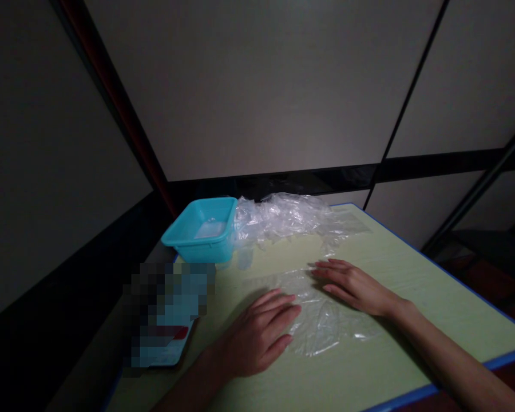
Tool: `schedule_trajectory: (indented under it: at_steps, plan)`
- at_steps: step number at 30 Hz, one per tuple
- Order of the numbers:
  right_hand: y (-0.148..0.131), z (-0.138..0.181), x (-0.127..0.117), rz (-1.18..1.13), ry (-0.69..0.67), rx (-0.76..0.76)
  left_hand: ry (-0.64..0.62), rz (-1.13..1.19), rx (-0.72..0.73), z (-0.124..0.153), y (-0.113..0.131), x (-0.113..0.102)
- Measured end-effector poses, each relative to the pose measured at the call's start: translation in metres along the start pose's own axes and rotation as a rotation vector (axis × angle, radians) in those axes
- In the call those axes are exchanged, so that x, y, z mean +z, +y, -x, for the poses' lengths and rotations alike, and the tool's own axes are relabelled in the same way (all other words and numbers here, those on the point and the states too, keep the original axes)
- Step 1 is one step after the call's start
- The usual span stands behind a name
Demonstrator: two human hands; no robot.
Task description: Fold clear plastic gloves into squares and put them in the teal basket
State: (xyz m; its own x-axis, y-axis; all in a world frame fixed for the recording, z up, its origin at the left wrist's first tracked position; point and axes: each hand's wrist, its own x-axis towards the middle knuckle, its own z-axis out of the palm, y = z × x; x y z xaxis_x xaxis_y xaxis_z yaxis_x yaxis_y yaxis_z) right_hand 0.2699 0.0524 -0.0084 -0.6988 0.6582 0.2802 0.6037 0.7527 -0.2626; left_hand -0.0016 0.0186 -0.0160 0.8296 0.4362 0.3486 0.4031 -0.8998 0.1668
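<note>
A clear plastic sheet (321, 320), perhaps a thin bag or glove, lies flat on the pale green table (390, 274). My left hand (257, 335) rests palm down at the sheet's left edge, fingers stretched out and touching it. My right hand (352, 285) lies flat on the sheet's upper right part, fingers straight and together, pointing left. Neither hand grips anything.
A turquoise plastic tub (203, 229) stands at the table's far left corner. Beside it a crumpled heap of clear plastic (283, 217) spreads along the back edge. A blurred-out flat object (165, 315) lies at the left edge. Grey partition walls close the back.
</note>
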Motion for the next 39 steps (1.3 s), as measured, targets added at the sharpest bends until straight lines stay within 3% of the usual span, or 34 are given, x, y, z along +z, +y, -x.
schedule_trajectory:
  at_steps: [14,23,31,39]
  plan:
    - [-0.005,-0.004,0.005,0.013,-0.056,0.036,0.205,0.005,0.103,-0.005,0.01,0.004]
    - [-0.009,-0.007,0.008,0.028,-0.101,0.038,0.134,0.047,0.16,-0.009,0.025,0.007]
    - [-0.018,-0.011,0.01,-0.011,-0.127,0.001,-0.057,0.107,0.181,-0.011,0.035,0.012]
    - [-0.033,-0.018,0.015,-0.034,-0.153,-0.045,-0.171,0.128,0.121,-0.009,0.045,0.006]
